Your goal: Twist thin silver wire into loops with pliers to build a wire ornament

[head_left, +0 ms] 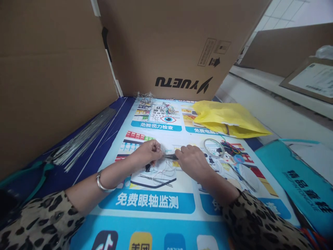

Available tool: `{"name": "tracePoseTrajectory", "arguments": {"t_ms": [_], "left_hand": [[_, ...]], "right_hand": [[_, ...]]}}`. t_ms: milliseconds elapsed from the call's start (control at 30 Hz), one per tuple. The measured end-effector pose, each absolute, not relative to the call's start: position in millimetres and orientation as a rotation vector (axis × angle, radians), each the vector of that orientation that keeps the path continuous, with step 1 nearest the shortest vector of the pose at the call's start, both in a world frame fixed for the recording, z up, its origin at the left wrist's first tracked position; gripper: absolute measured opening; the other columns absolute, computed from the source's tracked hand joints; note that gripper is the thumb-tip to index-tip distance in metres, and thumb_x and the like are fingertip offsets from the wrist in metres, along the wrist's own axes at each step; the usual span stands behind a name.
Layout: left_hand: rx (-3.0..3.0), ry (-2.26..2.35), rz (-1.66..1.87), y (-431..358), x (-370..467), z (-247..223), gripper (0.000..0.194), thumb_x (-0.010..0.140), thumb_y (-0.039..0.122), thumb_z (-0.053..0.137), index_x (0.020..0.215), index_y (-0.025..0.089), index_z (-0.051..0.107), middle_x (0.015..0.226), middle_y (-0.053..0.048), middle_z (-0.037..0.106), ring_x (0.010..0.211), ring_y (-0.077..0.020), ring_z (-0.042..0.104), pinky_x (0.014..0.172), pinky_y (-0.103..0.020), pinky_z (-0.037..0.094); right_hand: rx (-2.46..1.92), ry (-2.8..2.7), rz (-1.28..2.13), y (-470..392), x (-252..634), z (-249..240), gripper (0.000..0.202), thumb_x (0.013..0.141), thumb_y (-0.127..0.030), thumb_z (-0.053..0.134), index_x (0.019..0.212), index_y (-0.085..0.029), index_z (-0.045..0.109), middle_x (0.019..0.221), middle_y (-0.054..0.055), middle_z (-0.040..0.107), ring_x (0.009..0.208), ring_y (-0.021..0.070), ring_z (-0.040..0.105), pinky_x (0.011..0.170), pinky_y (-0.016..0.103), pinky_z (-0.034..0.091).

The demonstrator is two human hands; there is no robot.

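My left hand [149, 152] is closed in a pinch on thin wire in front of me, a silver bangle on its wrist. My right hand [192, 161] wraps round a pair of pliers [170, 157], their dark, narrow jaws pointing left and meeting the wire at my left fingertips. The pliers' handles are hidden in my palm. Loose loops of fine wire [166, 169] hang or lie below the jaws, over the printed sheet [158, 217]. Several straight wire pieces [156, 180] lie nearer to me. Exactly how the jaws grip the wire is too small to tell.
At left lie a bundle of straight wires [87, 137] and green-handled cutters [43, 173]. A round dish [213, 148] of small beads and coloured cords [235, 147] are right of my hands. Behind are tangled wire pieces [168, 109], a yellow bag [231, 116] and cardboard walls [156, 41].
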State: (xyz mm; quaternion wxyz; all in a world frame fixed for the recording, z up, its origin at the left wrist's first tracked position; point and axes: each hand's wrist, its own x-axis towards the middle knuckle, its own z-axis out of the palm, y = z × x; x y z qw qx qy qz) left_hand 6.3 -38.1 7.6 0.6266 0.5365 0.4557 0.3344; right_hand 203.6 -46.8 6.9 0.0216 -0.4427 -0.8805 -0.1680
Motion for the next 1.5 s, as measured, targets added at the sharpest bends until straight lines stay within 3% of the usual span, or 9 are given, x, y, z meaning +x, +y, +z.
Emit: {"name": "tracePoseTrajectory", "arguments": {"t_ms": [200,767,1067,1300,1500], "left_hand": [[1.224,1.08,0.832,-40.0,9.6,5.1,0.025,0.068,0.022,0.062,0.072,0.019,0.037,0.049,0.011,0.041,0.033,-0.0044,0.041,0.035,-0.016,0.032],[1.206,1.063,0.883,-42.5,12.2,7.4,0.026,0.068,0.026,0.064,0.073,0.018,0.04,0.061,0.006,0.051,0.038,-0.0039,0.042,0.039,-0.018,0.036],[1.242,1.033,0.792,-40.8,9.3,9.8,0.023,0.071,0.023,0.061,0.073,0.019,0.038,0.044,0.01,0.042,0.035,-0.0065,0.044,0.04,-0.019,0.032],[1.288,1.024,0.755,-40.4,8.5,11.1,0.022,0.07,0.022,0.059,0.074,0.019,0.038,0.061,0.006,0.053,0.039,-0.0054,0.048,0.042,-0.019,0.034],[1.323,1.007,0.734,-38.8,7.1,8.7,0.019,0.071,0.021,0.057,0.074,0.019,0.038,0.058,0.006,0.052,0.039,-0.0066,0.049,0.041,-0.019,0.035]], "right_hand": [[-1.429,-2.734,-0.475,-45.6,202.8,7.5,0.01,0.077,-0.014,0.048,0.078,-0.017,0.057,0.072,0.006,0.059,0.068,0.0166,0.049,0.057,0.029,0.02],[-1.474,-2.714,-0.403,-39.6,205.3,5.9,0.011,0.079,-0.019,0.048,0.081,-0.02,0.058,0.074,0.004,0.061,0.07,0.0159,0.051,0.058,0.027,0.023],[-1.362,-2.74,-0.439,-38.0,210.3,5.4,0.01,0.076,-0.019,0.05,0.079,-0.019,0.059,0.074,0.004,0.059,0.071,0.0163,0.048,0.061,0.029,0.023],[-1.283,-2.718,-0.509,-37.1,212.9,0.2,0.012,0.077,-0.016,0.047,0.076,-0.019,0.059,0.071,0.004,0.058,0.069,0.0164,0.046,0.06,0.03,0.022],[-1.282,-2.7,-0.489,-37.9,212.9,-0.4,0.01,0.076,-0.016,0.049,0.075,-0.019,0.059,0.07,0.003,0.059,0.068,0.0154,0.047,0.06,0.029,0.022]]}}
